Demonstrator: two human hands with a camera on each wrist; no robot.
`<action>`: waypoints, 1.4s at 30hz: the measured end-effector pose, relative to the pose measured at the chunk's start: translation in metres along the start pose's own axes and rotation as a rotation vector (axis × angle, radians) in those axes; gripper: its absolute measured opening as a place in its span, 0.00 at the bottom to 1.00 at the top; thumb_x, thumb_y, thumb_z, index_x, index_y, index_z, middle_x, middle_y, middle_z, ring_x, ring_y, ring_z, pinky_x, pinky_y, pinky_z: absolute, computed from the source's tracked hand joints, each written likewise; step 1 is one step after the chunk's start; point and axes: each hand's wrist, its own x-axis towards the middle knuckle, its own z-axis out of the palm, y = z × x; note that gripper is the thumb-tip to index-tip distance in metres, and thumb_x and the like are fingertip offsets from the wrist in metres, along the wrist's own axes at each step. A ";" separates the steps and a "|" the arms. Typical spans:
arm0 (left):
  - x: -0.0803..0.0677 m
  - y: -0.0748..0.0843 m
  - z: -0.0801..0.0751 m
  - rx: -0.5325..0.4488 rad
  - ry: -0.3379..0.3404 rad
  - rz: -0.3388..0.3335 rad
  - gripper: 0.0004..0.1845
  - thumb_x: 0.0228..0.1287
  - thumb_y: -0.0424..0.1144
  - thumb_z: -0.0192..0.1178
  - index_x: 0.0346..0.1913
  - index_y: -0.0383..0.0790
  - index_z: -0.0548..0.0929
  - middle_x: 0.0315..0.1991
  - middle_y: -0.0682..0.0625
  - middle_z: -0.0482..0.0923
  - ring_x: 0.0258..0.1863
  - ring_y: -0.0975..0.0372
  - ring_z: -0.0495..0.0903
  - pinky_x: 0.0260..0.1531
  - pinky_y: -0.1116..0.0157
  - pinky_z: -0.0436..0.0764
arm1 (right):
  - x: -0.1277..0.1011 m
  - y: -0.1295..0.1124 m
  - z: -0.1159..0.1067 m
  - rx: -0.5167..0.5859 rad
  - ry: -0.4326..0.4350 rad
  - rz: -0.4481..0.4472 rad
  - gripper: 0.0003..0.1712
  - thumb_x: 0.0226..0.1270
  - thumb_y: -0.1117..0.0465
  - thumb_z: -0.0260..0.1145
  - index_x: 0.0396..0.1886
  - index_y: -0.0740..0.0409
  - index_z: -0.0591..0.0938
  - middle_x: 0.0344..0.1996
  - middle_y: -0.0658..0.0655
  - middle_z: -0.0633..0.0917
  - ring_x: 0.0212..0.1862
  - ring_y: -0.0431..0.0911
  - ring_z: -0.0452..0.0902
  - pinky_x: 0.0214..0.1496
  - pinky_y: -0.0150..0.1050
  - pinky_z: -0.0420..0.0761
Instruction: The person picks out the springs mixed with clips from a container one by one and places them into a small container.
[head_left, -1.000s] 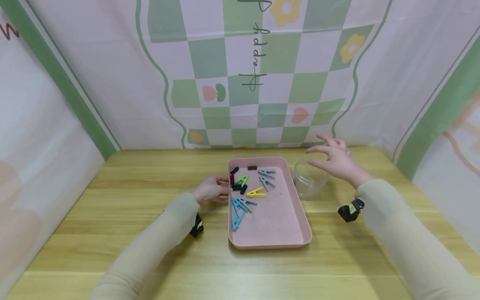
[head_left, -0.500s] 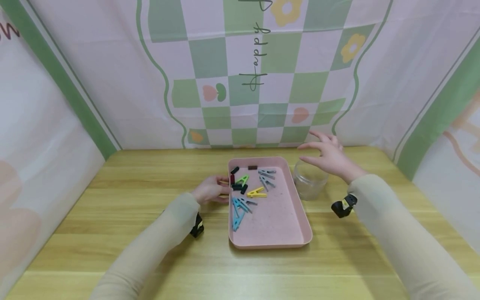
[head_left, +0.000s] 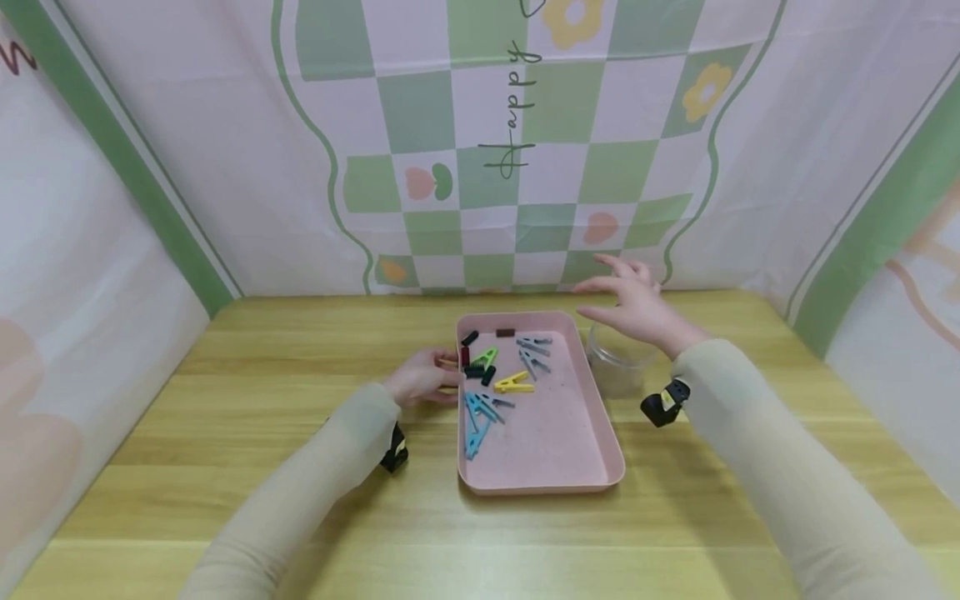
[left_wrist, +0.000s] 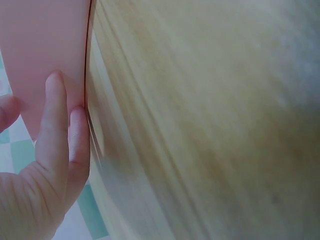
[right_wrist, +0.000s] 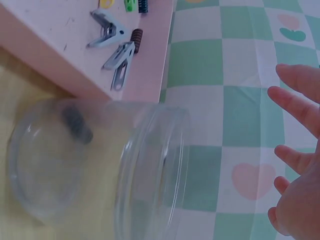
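A pink tray (head_left: 555, 442) holds blue (head_left: 476, 438), grey (head_left: 534, 363), yellow (head_left: 513, 383) and green clothespins, with several small spring-like coils (head_left: 506, 332), black, brown and dark red. My left hand (head_left: 424, 377) is at the tray's left side; in the left wrist view its fairly straight fingers (left_wrist: 56, 105) lie along the outer wall. My right hand (head_left: 632, 308) hovers above the tray's far right corner and the clear jar (head_left: 618, 375), fingers spread, holding nothing. In the right wrist view, a dark coil (right_wrist: 77, 125) shows through the jar wall near its bottom.
The jar stands upright just right of the tray on a wooden table (head_left: 300, 500). A patterned cloth (head_left: 420, 125) hangs behind the table's far edge, and cloth panels rise at both sides.
My right hand has moved left from above the jar's right side toward the tray's far right corner. The left hand, tray, clothespins and jar have stayed in place.
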 end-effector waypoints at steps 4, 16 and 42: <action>-0.001 0.000 0.000 0.001 -0.006 0.001 0.29 0.63 0.29 0.58 0.67 0.32 0.63 0.58 0.36 0.71 0.52 0.50 0.78 0.46 0.61 0.85 | 0.004 -0.005 0.003 0.023 -0.008 -0.001 0.20 0.65 0.56 0.64 0.55 0.56 0.79 0.74 0.64 0.48 0.70 0.71 0.29 0.62 0.78 0.28; -0.003 0.002 0.000 -0.012 -0.004 -0.011 0.30 0.63 0.28 0.57 0.67 0.32 0.62 0.59 0.35 0.71 0.53 0.49 0.77 0.47 0.61 0.84 | 0.017 -0.022 0.012 0.016 -0.033 -0.014 0.21 0.65 0.55 0.63 0.56 0.57 0.79 0.74 0.63 0.49 0.71 0.67 0.32 0.66 0.74 0.32; -0.002 0.000 -0.001 -0.011 -0.008 0.005 0.28 0.64 0.28 0.57 0.66 0.31 0.63 0.58 0.35 0.71 0.52 0.49 0.77 0.46 0.60 0.85 | 0.037 -0.028 0.064 -0.013 -0.104 -0.032 0.19 0.60 0.58 0.68 0.53 0.54 0.82 0.74 0.63 0.51 0.71 0.67 0.35 0.68 0.68 0.38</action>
